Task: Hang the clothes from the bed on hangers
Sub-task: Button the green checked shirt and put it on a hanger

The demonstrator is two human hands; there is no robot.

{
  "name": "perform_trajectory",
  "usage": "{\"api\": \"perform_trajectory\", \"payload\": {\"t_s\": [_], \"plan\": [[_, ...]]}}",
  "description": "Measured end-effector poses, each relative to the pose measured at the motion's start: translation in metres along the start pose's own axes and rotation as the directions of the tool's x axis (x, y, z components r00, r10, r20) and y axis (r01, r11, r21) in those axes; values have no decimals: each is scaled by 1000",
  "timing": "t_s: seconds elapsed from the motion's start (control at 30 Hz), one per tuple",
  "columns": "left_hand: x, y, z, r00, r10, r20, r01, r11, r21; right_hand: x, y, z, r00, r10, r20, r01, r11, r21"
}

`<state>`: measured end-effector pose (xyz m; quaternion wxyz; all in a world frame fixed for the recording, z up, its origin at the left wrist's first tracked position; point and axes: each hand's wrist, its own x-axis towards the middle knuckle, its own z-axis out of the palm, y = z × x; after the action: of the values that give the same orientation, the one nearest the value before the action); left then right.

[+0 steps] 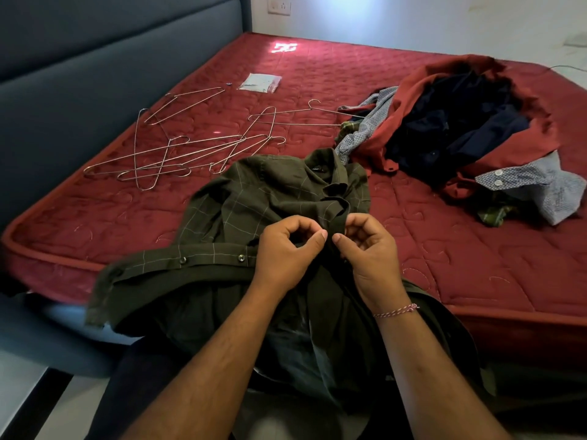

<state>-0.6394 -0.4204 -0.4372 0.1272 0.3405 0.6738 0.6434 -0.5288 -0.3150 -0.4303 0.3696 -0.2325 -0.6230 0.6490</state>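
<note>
A dark olive checked shirt (254,198) lies over the near edge of the red mattress (444,249), collar pointing away, its lower part hanging down toward me. My left hand (286,249) and my right hand (368,246) meet at the shirt's front placket, each pinching the cloth between thumb and fingers. One placket strip with two buttons stretches out to the left. Several wire hangers (178,154) lie scattered on the mattress beyond the shirt to the left. A heap of clothes (460,128) in red, navy and grey-white sits at the right.
A blue padded headboard (95,74) runs along the left side of the bed. A small clear packet (262,82) lies far back on the mattress. A white wall with a socket (279,7) stands behind. A dark ledge (31,392) shows at the lower left.
</note>
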Motion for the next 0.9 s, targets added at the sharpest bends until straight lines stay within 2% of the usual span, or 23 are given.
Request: {"api": "perform_trajectory", "payload": {"t_s": [0.23,0.67,0.9], "plan": [[1,3,-2,997,-8,77,9,1000,-7,-1,-1,1,1000,-5,-8,5,1000,0],[0,2,-2,999,12,45,-14,998,57,-5,-1,0,997,-26,-67,31,998,62],[-1,2,-2,998,19,63,-23,998,64,-6,-1,-1,998,-62,-20,62,998,16]]}}
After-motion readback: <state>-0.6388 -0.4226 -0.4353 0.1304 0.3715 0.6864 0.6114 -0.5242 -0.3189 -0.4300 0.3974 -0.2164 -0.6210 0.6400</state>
